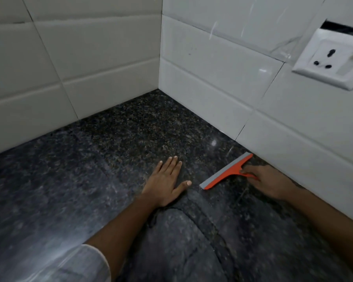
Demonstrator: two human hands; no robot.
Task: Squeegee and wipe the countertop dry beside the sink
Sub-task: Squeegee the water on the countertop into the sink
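The orange plastic squeegee with a grey rubber blade (226, 171) lies blade-down on the dark speckled granite worktop (114, 143), along the worktop's right edge where it meets the white tiled wall (222, 92), one blade tip nearly touching the wall's foot. The right hand (263, 183) grips the short orange handle, its fingers (248, 169) curled and pinching it from the wall side. The left hand (164, 185) rests flat on the stone just beside the blade's near end, fingers pressed together and thumb spread out toward the squeegee. A thin curved line of water (204, 208) runs across the worktop nearer the person, so the stroke seems to be in hand, with the far corner apparently not yet cleared. The likely trouble from here: the blade sits at a slant to the wall, so a pull could leave a wet strip along the right edge, and water could slip round the near tip toward the left hand. The flat left hand may also smear a damp patch. A white wall socket (332, 58) hangs above the right edge, so a hard flick could splash it. No wiping cloth or sink is in view.
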